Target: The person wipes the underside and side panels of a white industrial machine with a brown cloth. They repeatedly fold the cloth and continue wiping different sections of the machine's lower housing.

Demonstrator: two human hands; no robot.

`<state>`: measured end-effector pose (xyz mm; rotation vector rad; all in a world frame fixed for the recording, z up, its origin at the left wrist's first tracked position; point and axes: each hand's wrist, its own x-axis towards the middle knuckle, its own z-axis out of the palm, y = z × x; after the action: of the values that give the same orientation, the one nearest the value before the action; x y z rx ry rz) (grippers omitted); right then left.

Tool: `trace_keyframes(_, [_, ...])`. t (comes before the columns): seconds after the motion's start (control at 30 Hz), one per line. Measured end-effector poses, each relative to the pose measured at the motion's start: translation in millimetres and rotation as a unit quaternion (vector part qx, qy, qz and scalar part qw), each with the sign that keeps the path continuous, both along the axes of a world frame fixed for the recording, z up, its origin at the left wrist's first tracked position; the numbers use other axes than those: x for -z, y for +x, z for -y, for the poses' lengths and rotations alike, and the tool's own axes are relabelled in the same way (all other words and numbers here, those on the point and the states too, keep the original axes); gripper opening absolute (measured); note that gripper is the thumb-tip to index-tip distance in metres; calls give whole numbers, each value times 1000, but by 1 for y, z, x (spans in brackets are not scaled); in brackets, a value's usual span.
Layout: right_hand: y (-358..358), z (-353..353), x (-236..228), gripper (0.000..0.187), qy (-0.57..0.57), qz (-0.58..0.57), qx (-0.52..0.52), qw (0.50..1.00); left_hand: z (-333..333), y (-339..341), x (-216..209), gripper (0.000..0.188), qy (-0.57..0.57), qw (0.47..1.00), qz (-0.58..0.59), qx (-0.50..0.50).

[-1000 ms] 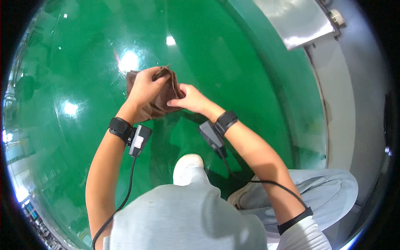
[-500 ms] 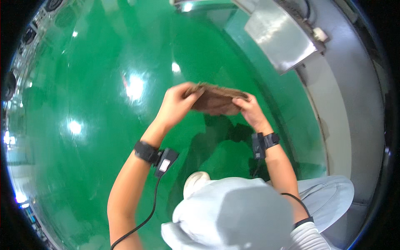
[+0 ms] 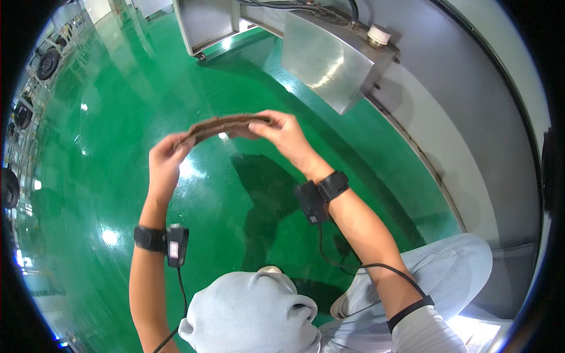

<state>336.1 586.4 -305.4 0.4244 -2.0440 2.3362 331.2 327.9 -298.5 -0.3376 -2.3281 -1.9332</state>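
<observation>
A folded brown cloth (image 3: pixel 220 123) is stretched between my two hands above the green floor, its upper edge bowed into a shallow arch. My left hand (image 3: pixel 168 154) pinches its left end, thumb against fingers, a little blurred by motion. At the other end, my right hand (image 3: pixel 281 134) grips the cloth with the thumb on the near side. Each wrist wears a black strap carrying a small dark device, the left device (image 3: pixel 177 244) and the right device (image 3: pixel 311 203), with cables running back along the arms.
Glossy green floor (image 3: pixel 118 194) spreads beneath my hands. A metal box (image 3: pixel 329 59) with a white-capped fitting juts from the grey machine wall (image 3: pixel 465 141) on the right. A caster-footed cabinet (image 3: pixel 206 23) stands at the far side. Wheeled racks (image 3: pixel 47 65) line the left rim.
Both hands have moved to the left with the cloth, which now bows upward and shows less of its face. The view has shifted, bringing the cabinet at the far side into sight.
</observation>
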Motion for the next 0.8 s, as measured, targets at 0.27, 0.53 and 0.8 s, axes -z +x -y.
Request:
trace_keyframes(0.27, [70,-9,144,25,174,113,-38,978,30,96,134,20,-141,966,216,22])
trace_keyframes(0.53, [52,-3,186,42,182,156,55,969,8,55,157,32,-194,958,204,57])
trace_keyframes(0.8, [86,29,175,51,442,139,241,853,-8,61,173,52,-354,932,51,48])
